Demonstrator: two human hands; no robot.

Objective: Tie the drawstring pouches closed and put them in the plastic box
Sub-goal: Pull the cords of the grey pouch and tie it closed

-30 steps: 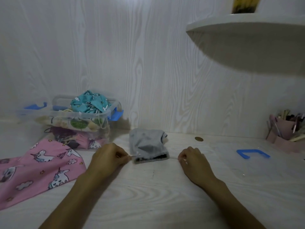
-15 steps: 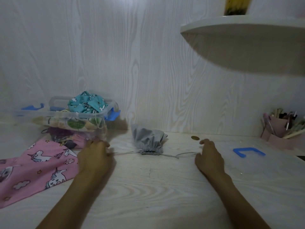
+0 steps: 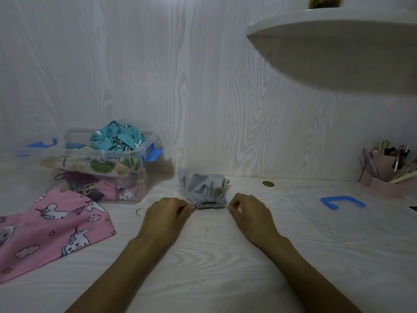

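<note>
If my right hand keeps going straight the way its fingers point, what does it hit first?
Probably the grey pouch: the right hand has its fingers aimed left and slightly away, at the gathered mouth close by. Depth is hard to judge.

Two bare forearms enter from the bottom edge of the frame, one lower left of centre, one lower right, both ending in bare hands near mid-frame. Left hand [image 3: 165, 213]: no glove, no ring, no watch or band visible at the wrist. Right hand [image 3: 249, 211]: same, no glove, no jewellery seen, wrist bare. No sleeve on either arm as far as the bottom edge; both uncovered from wrist down to the frame border. Arms slim, narrowing toward the wrists. Knuckles and backs of both hands face the camera. Fingernails too small and dim to tell any polish. Low light, fine detail soft.
</note>
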